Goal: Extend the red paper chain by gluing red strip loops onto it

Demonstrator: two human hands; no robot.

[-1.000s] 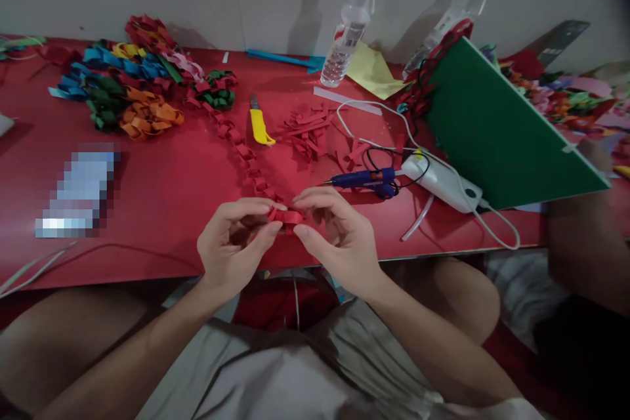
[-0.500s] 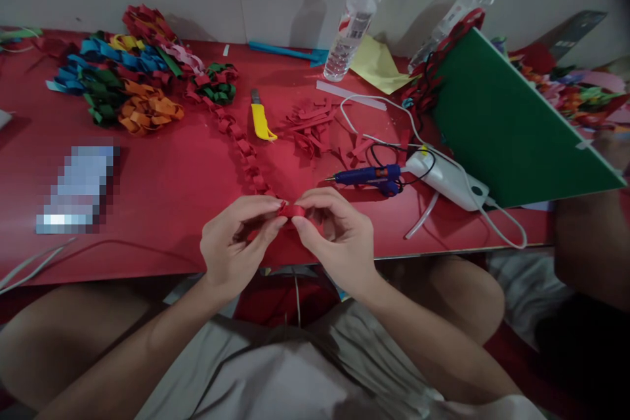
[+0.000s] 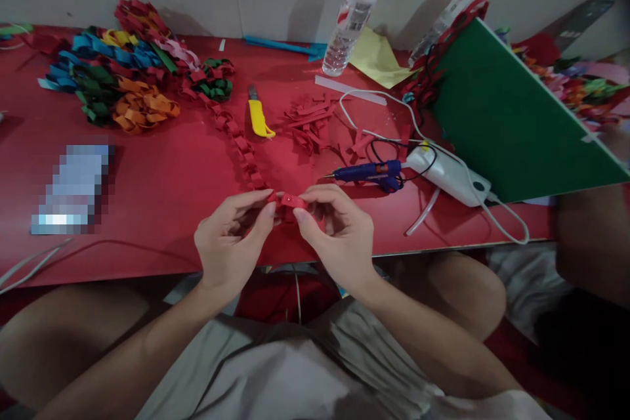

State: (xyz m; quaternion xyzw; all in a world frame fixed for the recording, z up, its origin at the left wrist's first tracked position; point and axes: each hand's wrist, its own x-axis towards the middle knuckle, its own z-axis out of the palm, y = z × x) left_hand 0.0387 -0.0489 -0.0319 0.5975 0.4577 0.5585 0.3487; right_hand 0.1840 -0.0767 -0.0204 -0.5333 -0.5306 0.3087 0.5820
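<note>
Near the table's front edge, my right hand (image 3: 337, 230) pinches a red paper loop (image 3: 292, 201) between thumb and forefinger; a glossy spot shows on its top. Just to its left, my left hand (image 3: 235, 236) is closed at the end of the red paper chain (image 3: 245, 152), thumb and forefinger on a link. The chain runs back to a pile of multicoloured paper chains (image 3: 142, 105). Beyond my hands lie loose red paper strips (image 3: 310, 121). A blue glue gun (image 3: 367, 173) rests on its side right of them, its tip pointing left.
A yellow utility knife (image 3: 258, 119) lies behind the chain. At left is a blurred phone (image 3: 73, 184). A water bottle (image 3: 347, 29) stands at the back. To the right are a white power strip (image 3: 450, 176) with cables and a leaning green board (image 3: 522, 118). Another person's arm (image 3: 590, 243) is at far right.
My left fingers have drawn slightly left, away from my right fingers, so more of the red paper loop shows between them. The whole view has shifted a little.
</note>
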